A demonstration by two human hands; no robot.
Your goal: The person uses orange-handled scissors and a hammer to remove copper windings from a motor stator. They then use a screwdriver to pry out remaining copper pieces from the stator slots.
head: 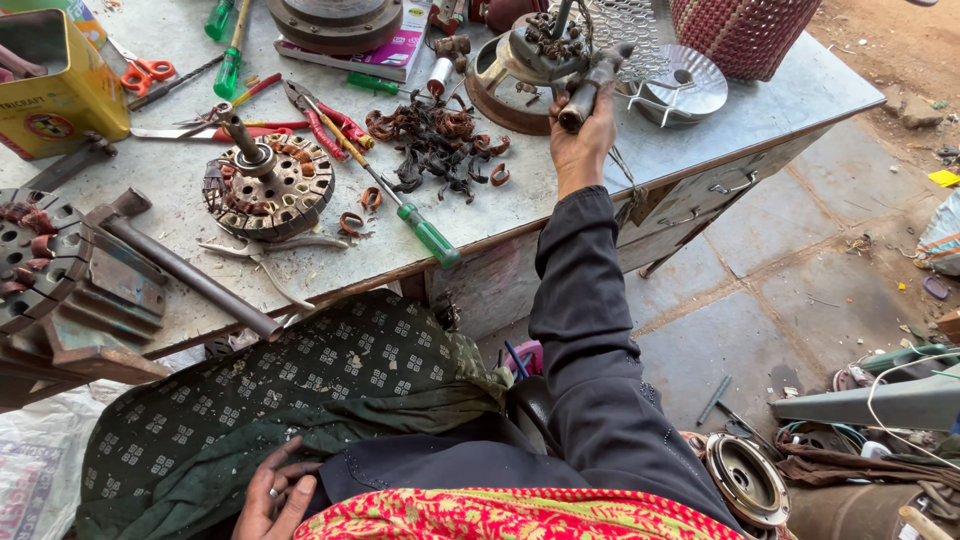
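Hammer gripped in right hand, near worktop edge; could slip. Left hand loose on lap.

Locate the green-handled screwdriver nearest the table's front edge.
In the head view, the screwdriver lies diagonally at mid-table, handle at the front edge, between the stator and the right hand, beside the pile of copper wire scraps.
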